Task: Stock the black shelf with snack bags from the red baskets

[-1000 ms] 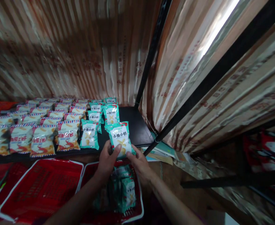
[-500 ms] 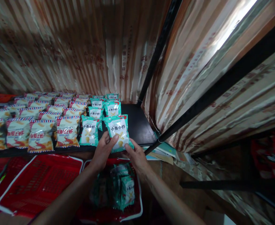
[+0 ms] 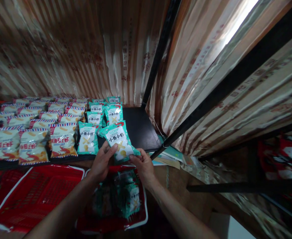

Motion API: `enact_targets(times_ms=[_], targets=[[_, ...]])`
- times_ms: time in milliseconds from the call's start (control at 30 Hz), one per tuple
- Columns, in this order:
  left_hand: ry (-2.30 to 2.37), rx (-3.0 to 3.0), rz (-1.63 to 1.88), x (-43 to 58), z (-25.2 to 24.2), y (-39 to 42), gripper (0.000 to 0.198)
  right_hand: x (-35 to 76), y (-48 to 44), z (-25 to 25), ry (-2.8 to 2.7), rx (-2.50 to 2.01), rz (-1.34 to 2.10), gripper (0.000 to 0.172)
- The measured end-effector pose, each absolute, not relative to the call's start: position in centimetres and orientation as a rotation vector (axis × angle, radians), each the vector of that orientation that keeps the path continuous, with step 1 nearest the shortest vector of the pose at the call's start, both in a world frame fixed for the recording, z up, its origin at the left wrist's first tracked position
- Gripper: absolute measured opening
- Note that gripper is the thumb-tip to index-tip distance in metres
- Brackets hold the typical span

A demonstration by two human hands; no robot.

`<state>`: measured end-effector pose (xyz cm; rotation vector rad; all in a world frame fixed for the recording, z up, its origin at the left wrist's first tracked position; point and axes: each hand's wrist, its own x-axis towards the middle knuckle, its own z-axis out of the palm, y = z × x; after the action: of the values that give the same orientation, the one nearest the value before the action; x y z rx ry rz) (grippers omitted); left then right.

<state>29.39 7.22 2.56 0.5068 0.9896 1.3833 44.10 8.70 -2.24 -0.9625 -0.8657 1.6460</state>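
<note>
A teal-and-white snack bag (image 3: 119, 141) is held between my two hands at the front edge of the black shelf (image 3: 141, 127). My left hand (image 3: 103, 161) grips its left side, thumb across the front. My right hand (image 3: 142, 164) pinches its lower right corner. The bag leans to the left, its printed face toward me. Behind it and to its left stand matching teal snack bags (image 3: 88, 137) in two rows. Below my hands, a red basket (image 3: 103, 227) with a white rim contains more teal bags (image 3: 132, 199).
Several rows of white-and-orange snack bags (image 3: 64, 139) fill the shelf's left part. An empty-looking red basket (image 3: 41, 196) sits at lower left. Black metal posts (image 3: 200, 109) cross on the right, before striped plastic sheeting (image 3: 86, 49). Papers (image 3: 168, 157) lie beyond the shelf's right end.
The held bag has tilted to the left, and my right hand has slid to its lower right corner. The whole view has shifted, moving the shelf and baskets slightly leftward.
</note>
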Motion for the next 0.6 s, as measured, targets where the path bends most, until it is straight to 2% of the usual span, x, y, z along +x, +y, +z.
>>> enact_targets(times_ms=[133,600], targets=[[0.970,0.507,1.371,29.6,2.5,7.4,0.054,44.4,8.7,-2.1,-0.846,-0.906,1.662,0.032],[1.025,0.441,1.410,29.1,1.8,7.9,0.045,43.5,8.1,-0.2,-0.703,-0.881,1.821,0.030]])
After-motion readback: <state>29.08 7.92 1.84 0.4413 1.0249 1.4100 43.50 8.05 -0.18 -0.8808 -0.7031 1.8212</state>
